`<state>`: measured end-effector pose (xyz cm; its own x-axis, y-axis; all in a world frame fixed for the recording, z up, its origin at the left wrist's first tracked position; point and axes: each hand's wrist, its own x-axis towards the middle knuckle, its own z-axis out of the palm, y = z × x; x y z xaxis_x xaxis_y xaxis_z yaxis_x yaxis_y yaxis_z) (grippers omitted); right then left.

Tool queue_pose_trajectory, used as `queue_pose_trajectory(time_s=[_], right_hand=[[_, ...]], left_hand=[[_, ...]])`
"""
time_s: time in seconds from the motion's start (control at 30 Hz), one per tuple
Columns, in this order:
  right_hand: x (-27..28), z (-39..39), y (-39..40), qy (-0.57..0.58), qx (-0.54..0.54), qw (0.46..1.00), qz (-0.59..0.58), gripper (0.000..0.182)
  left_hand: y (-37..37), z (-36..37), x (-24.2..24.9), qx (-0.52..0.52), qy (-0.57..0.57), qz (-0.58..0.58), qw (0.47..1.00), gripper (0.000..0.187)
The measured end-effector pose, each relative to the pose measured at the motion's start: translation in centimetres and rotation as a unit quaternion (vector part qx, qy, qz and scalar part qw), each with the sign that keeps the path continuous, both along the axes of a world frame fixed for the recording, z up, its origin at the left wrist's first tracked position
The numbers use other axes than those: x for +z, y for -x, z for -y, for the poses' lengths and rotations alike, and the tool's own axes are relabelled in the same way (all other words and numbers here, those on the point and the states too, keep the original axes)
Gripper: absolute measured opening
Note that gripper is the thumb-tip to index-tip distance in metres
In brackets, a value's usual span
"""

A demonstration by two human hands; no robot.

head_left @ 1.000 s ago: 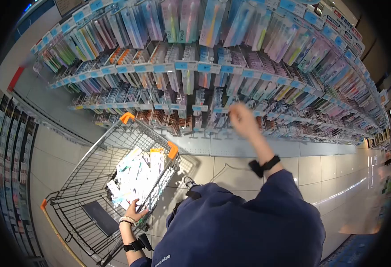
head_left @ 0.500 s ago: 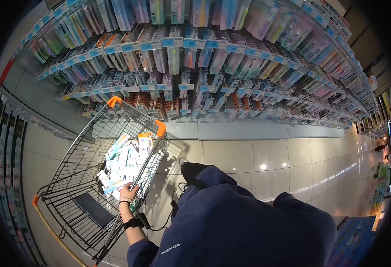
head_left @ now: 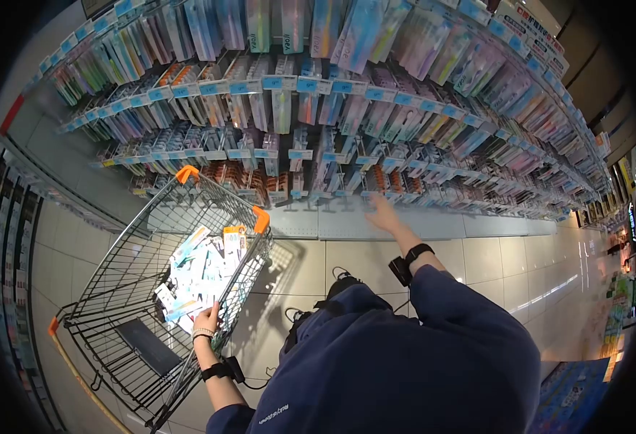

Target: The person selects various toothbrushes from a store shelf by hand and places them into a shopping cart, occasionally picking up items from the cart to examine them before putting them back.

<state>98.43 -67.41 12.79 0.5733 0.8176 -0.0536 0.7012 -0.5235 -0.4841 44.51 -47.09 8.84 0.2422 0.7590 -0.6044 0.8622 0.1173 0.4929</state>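
Note:
At the side rim of the shopping cart [head_left: 138, 210] is my left hand [head_left: 206, 318], its fingers closed on the wire edge beside a pile of small packages. These packages [head_left: 201, 267], mostly white and blue, lie brightly lit in the basket. My right hand [head_left: 383, 215] stretches forward toward the lowest row of the display, empty, with the fingers extended and slightly blurred. Just beyond its fingertips hang orange and clear packs [head_left: 390, 181] on hooks. Both wrists wear black straps with a small device.
Hooks and shelves of toothbrush-like blister packs [head_left: 282, 105] with blue price tags curve across the front. A pale base ledge [head_left: 347, 226] runs beneath them over a tiled floor [head_left: 434, 257]. Another shelf unit [head_left: 14, 239] stands at the far left. Blue printed packaging [head_left: 575, 390] is at lower right.
My right arm has come into view and reaches out to the low hooks. My left hand has stayed near the cart rim, and the view has shifted slightly.

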Motion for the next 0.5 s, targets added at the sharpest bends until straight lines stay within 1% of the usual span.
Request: queue_pose_trajectory(time_s=[0.03,0.07,0.13,0.17,0.2,0.23,0.27,0.33,0.37,0.4,0.43,0.47,0.5], right_hand=[[1.5,-1.4,-0.7,-0.017,-0.011,1.0,-0.01,0.065],[2.8,-2.5,-1.4,-0.019,-0.01,1.0,-0.01,0.065],[4.5,-4.5,-3.0,-0.024,-0.089,0.992,-0.087,0.076],[4.3,-5.6,-4.6,-0.024,-0.086,0.992,-0.088,0.076],[3.8,-6.6,-6.2,-0.041,-0.114,0.987,-0.103,0.079],[3.3,-7.6,-7.7,-0.056,-0.141,0.981,-0.119,0.083],[3.7,-8.7,-8.6,-0.054,-0.138,0.981,-0.122,0.083],[4.6,-11.3,-10.4,-0.087,-0.149,0.979,-0.109,0.087],[5.7,-12.7,-10.7,-0.087,-0.147,0.979,-0.113,0.087],[7.3,-14.1,-10.9,-0.086,-0.17,0.973,-0.132,0.089],[8.1,-15.4,-11.6,-0.085,-0.191,0.966,-0.15,0.09],[7.0,-16.7,-13.3,-0.089,-0.189,0.965,-0.156,0.09],[5.6,-18.1,-15.0,-0.151,-0.186,0.963,-0.126,0.09]], left_hand=[[-0.7,-0.1,1.0,0.01,0.019,0.012,1.0,0.058],[-1.5,0.1,2.2,0.021,0.039,0.024,0.999,0.057],[-2.0,0.8,2.7,0.003,0.023,0.029,0.999,0.057],[-2.4,0.9,2.3,0.021,0.039,0.038,0.998,0.056],[-2.6,1.0,1.9,0.024,0.04,0.036,0.998,0.056],[-2.9,1.3,1.8,0.023,0.031,0.034,0.999,0.055],[-3.5,1.6,2.1,0.021,0.022,0.032,0.999,0.054],[-4.5,2.2,2.5,0.012,-0.007,-0.012,1.0,0.05],[-4.7,2.6,2.1,-0.002,-0.046,-0.049,0.998,0.049],[-5.0,2.6,2.4,-0.017,-0.086,-0.087,0.992,0.048],[-6.4,3.1,4.3,-0.023,-0.115,-0.107,0.987,0.047],[-7.4,3.4,5.3,-0.029,-0.139,-0.124,0.982,0.045],[-8.0,3.6,5.1,-0.025,-0.144,-0.123,0.982,0.044]])
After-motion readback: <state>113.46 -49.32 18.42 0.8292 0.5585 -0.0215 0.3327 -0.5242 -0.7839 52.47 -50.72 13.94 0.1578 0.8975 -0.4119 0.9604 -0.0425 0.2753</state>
